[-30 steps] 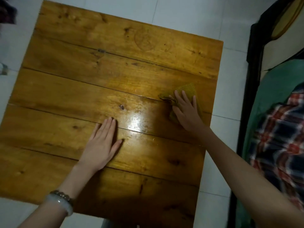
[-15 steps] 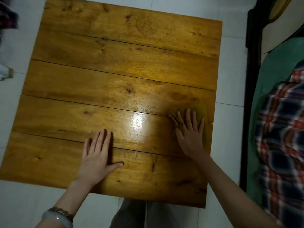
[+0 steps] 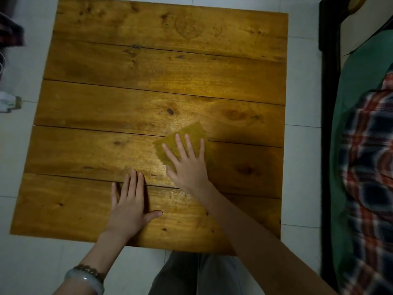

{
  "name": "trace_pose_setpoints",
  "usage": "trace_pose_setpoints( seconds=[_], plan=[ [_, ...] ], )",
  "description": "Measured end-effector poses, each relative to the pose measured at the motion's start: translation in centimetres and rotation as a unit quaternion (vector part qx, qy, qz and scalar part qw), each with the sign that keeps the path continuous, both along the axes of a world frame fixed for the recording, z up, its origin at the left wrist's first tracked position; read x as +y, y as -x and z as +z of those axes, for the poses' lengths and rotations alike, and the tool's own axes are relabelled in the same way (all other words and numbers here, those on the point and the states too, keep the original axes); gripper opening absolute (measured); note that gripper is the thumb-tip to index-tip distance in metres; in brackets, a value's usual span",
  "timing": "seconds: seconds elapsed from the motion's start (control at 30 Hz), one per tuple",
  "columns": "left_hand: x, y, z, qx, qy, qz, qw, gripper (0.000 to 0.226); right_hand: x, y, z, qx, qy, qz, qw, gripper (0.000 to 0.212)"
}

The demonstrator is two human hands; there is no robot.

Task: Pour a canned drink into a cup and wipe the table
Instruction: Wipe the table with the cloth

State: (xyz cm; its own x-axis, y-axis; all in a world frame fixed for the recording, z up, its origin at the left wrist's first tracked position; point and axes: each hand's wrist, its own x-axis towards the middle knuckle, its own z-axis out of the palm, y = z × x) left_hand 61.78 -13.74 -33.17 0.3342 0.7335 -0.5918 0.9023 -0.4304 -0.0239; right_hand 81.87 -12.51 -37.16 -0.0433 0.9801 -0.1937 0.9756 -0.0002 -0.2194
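Note:
A yellow-green waffle cloth point(image 3: 189, 133) lies flat on the wooden plank table point(image 3: 148, 71), right of centre. My right hand point(image 3: 188, 165) presses down on it with straight, spread fingers. My left hand point(image 3: 129, 205) rests flat on the near part of the table, fingers straight, thumb out to the right. A damp sheen shows on the wood between the two hands. No can or cup is in view.
White floor tiles point(image 3: 302, 81) surround the table. A dark bed frame point(image 3: 329, 103) with a green sheet and a plaid blanket point(image 3: 370, 167) runs along the right. Cloth items lie at the left edge point(image 3: 8, 35). My knees point(image 3: 197, 273) are under the near table edge.
My right hand has slid the cloth from the table's right edge toward the centre, closer to my left hand. The left hand has stayed flat on the table. The view has shifted nearer.

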Motion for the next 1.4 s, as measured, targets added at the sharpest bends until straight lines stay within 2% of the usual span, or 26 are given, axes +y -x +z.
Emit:
trace_pose_setpoints(
  seconds=[0.13, 0.3, 0.43, 0.5, 0.57, 0.67, 0.77, 0.83, 0.9, 1.03, 1.1, 1.2, 1.3, 1.4],
  plan=[
    [0.1, -0.1, 0.3, -0.008, -0.004, 0.009, 1.000, 0.126, -4.1, -1.3, -0.5, 0.000, -0.008, 0.078, 0.997, 0.060],
    [-0.1, -0.2, 0.2, -0.031, 0.002, 0.028, 0.999, 0.125, -10.0, -10.1, 0.4, -0.059, -0.016, 0.043, 0.997, 0.062],
    [-0.2, 0.2, -0.2, -0.043, 0.012, 0.033, 0.998, 0.125, -5.5, -14.6, 0.1, -0.076, 0.002, -0.028, 0.997, 0.058],
    [-0.2, 0.2, -0.2, -0.048, 0.008, 0.036, 0.998, 0.125, -1.5, -12.4, -0.3, -0.074, 0.013, -0.073, 0.995, 0.059],
    [-0.2, 0.1, 0.0, -0.051, 0.010, 0.040, 0.998, 0.124, 1.6, -8.4, -0.5, -0.060, 0.002, -0.076, 0.995, 0.061],
    [-0.3, 0.0, 0.2, -0.056, 0.009, 0.046, 0.997, 0.124, 1.1, -3.1, -0.2, -0.033, -0.013, 0.036, 0.999, 0.061],
    [-0.3, 0.0, 0.4, -0.067, 0.009, 0.054, 0.996, 0.124, -4.7, -3.1, 0.0, -0.028, -0.006, 0.155, 0.987, 0.063],
    [-0.2, 0.0, 0.3, -0.080, 0.008, 0.062, 0.995, 0.125, -8.8, -6.4, 0.2, -0.050, 0.004, 0.171, 0.984, 0.065],
    [-0.2, 0.2, 0.2, -0.094, 0.007, 0.065, 0.993, 0.124, -10.5, -11.1, 0.5, -0.082, 0.010, 0.143, 0.986, 0.067],
    [-0.2, 0.6, 0.1, -0.108, 0.010, 0.062, 0.992, 0.125, -4.4, -15.2, 0.6, -0.106, 0.039, 0.031, 0.993, 0.060],
    [-0.3, 0.7, 0.0, -0.110, 0.012, 0.063, 0.992, 0.124, 1.2, -13.0, 0.2, -0.089, 0.030, -0.012, 0.995, 0.061],
    [-0.3, 0.8, 0.0, -0.102, 0.014, 0.064, 0.993, 0.124, 7.8, -6.5, -0.3, -0.065, 0.011, -0.026, 0.997, 0.061],
    [-0.4, 0.8, 0.3, -0.107, 0.012, 0.083, 0.991, 0.127, 7.5, 0.0, -0.6, -0.043, -0.026, 0.103, 0.993, 0.061],
    [-0.9, 2.0, 0.7, -0.120, 0.009, 0.109, 0.987, 0.130, 0.5, 2.1, -0.5, -0.007, -0.020, 0.261, 0.965, 0.065]
  ],
)
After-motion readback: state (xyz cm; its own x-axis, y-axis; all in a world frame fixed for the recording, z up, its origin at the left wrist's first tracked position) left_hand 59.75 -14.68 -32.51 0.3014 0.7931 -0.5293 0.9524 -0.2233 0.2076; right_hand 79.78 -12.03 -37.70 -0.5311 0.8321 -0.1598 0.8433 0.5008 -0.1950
